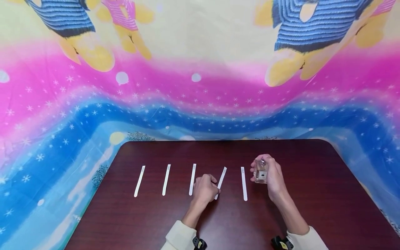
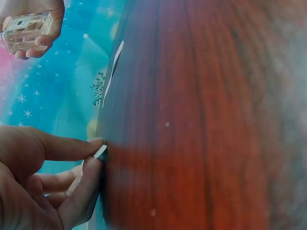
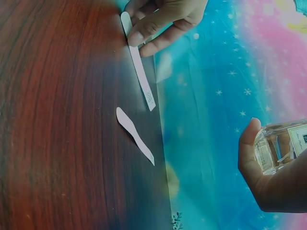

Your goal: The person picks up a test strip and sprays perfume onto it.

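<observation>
My left hand [image 1: 204,190] pinches a white scent test strip [image 1: 222,176] near its rounded lower end. In the right wrist view that strip [image 3: 140,72] slants with small printed marks at its far end. Only the strip's tip [image 2: 100,152] shows between thumb and finger in the left wrist view. My right hand [image 1: 275,178] grips a clear glass perfume bottle [image 1: 260,171] with a small label, held upright to the right of the strips. Fingers wrap the bottle [image 3: 273,153] in the right wrist view, where part of it is cut off.
Three more strips lie spaced out left of my left hand: a far-left one [image 1: 139,181], a middle one [image 1: 166,180] and a near one [image 1: 192,178]. Another strip [image 1: 244,184] lies between my hands. The dark wooden table [image 1: 125,222] meets a colourful printed cloth [image 1: 193,104] behind.
</observation>
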`<state>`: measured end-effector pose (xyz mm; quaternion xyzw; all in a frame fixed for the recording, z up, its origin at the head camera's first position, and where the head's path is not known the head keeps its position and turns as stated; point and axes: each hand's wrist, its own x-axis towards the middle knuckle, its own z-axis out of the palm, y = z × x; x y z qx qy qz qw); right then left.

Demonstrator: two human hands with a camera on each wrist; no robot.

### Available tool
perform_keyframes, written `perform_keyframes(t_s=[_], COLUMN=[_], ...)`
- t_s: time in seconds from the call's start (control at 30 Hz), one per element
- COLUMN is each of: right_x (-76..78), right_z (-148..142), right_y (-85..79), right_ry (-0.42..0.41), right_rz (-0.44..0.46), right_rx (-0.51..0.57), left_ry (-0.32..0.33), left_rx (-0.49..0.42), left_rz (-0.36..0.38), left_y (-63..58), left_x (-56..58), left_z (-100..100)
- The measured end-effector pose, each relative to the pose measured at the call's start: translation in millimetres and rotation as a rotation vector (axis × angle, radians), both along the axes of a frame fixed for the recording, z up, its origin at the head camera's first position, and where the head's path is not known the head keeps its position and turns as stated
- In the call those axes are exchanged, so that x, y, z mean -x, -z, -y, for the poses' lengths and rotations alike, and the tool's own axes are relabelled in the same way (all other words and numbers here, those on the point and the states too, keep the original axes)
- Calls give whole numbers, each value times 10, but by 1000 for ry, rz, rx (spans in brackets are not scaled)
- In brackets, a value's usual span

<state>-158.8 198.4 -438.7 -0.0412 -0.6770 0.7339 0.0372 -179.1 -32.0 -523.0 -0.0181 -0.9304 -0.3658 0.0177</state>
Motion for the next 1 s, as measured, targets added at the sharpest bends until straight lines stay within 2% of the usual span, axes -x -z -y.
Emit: perform_keyframes(t_s=[0.2,0.3,0.47,0.57,0.8,1.0], right_x=[2,8,20,30,92,115], right_z=[18,26,37,38,52,46], right_y=[10,20,32,45,42,54], right_ry=[2,2,3,1,-10,-20], right_rz=[5,5,3,8,2,13], right_rx=[-8,-9,-2,3,18,17], left_ry=[18,17,26,31,45,60], left_rx=[-85,-189,-447,-559,-757,-884], left_rz=[93,147,220,251,322,389], left_y=[-194,-188,-189,-187,-246,-281], left_x=[-93,-103,-105,-99,-70,-94], left_z=[-1,4,25,47,126,138])
